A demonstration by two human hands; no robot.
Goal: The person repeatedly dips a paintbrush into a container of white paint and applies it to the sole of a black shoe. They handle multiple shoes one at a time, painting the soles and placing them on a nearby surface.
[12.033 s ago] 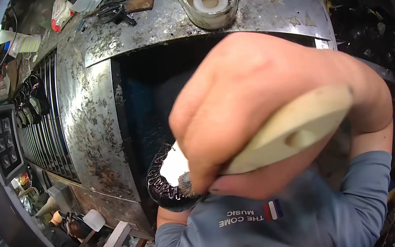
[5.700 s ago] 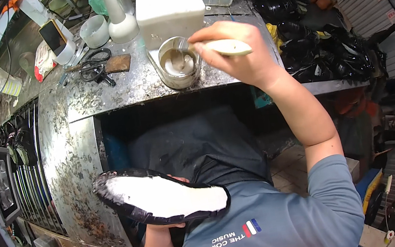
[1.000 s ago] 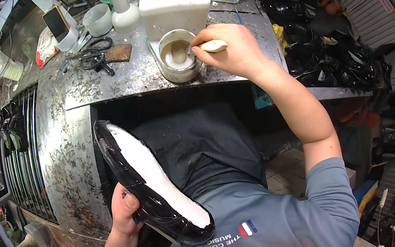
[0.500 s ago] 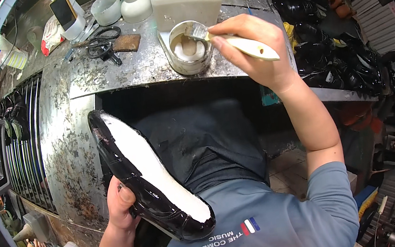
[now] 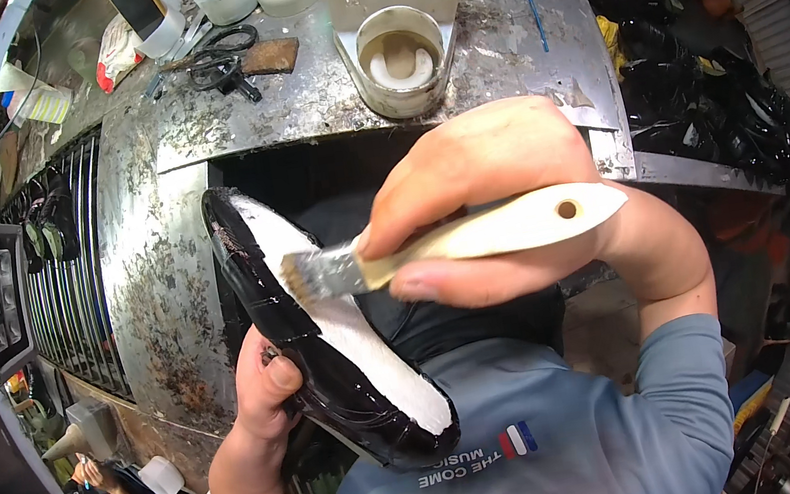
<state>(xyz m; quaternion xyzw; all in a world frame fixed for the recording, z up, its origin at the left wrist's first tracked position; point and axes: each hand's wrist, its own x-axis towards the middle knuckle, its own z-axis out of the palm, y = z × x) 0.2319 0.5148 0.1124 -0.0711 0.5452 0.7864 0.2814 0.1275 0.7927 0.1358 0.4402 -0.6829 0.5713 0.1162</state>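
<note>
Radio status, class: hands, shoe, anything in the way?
Left hand holding black shoe. Right hand gripping brush over shoe's white underside. No obstruction visible.

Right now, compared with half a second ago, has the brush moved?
Yes. Judged against the clear cup on the metal bench, the brush has come down the picture; its bristles, swung left, now sit over the white sole of the shoe.

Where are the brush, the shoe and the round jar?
Brush (image 5: 494, 231), head view: on its pale handle.
Shoe (image 5: 336, 377), head view: on its black side.
Round jar (image 5: 406, 101), head view: on its front wall.
</note>
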